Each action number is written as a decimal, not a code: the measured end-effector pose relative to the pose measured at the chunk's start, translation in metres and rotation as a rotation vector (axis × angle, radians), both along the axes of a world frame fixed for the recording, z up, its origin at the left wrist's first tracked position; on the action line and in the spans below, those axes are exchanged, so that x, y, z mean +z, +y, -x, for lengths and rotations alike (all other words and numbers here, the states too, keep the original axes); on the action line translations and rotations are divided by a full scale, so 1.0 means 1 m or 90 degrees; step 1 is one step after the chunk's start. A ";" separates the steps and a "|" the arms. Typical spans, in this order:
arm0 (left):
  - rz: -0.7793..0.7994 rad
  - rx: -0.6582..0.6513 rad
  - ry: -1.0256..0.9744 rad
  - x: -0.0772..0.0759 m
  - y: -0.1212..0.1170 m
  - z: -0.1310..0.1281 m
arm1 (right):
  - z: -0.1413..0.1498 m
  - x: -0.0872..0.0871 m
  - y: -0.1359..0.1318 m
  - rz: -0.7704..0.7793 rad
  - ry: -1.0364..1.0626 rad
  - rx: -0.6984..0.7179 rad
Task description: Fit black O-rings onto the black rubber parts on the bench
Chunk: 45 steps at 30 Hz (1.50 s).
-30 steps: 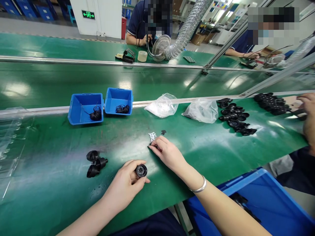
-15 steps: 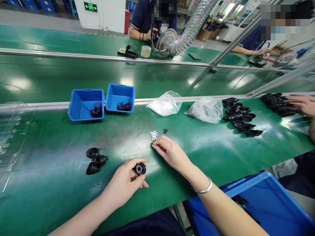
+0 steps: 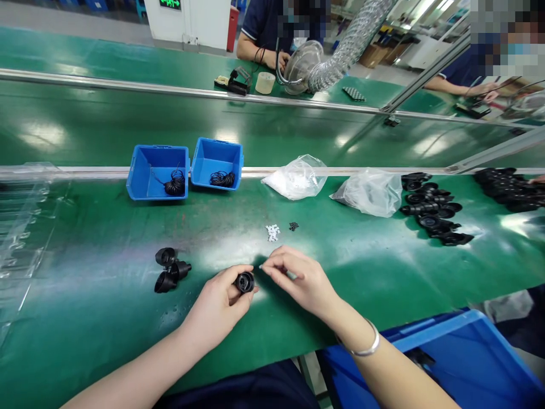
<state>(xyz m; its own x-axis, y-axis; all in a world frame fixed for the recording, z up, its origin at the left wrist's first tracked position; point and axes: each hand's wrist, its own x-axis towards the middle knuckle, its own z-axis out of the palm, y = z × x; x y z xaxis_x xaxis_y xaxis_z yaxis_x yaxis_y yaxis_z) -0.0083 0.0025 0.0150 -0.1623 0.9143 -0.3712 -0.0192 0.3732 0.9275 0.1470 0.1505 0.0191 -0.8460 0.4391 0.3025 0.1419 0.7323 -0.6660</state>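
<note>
Wrapped in the fingers of my left hand (image 3: 221,295) is a round black plastic housing (image 3: 244,282), its hollow end facing up toward me. My right hand (image 3: 296,278) pinches a tiny white plastic piece (image 3: 261,266) between thumb and forefinger, just right of the housing and apart from it. A small pile of white plastic pieces (image 3: 272,232) lies on the green table beyond my right hand, with a cluster of tiny black parts (image 3: 293,226) beside it. Several similar black housings (image 3: 172,270) stand grouped to the left of my left hand.
Two blue bins (image 3: 157,196) (image 3: 216,187) with coiled black cable stand at the back. Plastic bags (image 3: 298,179) (image 3: 370,193) and many black parts (image 3: 438,210) lie rightward. A blue crate (image 3: 477,358) sits below the table edge; a co-worker (image 3: 264,34) works opposite.
My right hand has drawn back from the white pile toward the housing, with a white piece in its fingertips. My left hand keeps hold of the housing. The co-worker's hand at right has mostly left view.
</note>
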 end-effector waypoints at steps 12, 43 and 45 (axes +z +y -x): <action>-0.066 -0.041 0.234 -0.001 -0.001 0.001 | 0.006 -0.006 -0.038 -0.270 -0.033 0.110; 0.015 -0.054 0.054 -0.011 0.001 0.003 | -0.035 -0.034 0.088 -0.092 -0.073 -0.357; 0.015 -0.048 0.051 -0.011 0.001 0.003 | -0.035 -0.029 0.083 -0.084 -0.066 -0.360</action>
<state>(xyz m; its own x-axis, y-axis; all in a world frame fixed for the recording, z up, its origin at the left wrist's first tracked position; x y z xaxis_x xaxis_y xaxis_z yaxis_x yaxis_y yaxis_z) -0.0112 0.0034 0.0044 -0.1239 0.9159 -0.3819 0.0830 0.3931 0.9157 0.1820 0.2337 -0.0098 -0.5198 0.7947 0.3136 0.5934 0.5999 -0.5367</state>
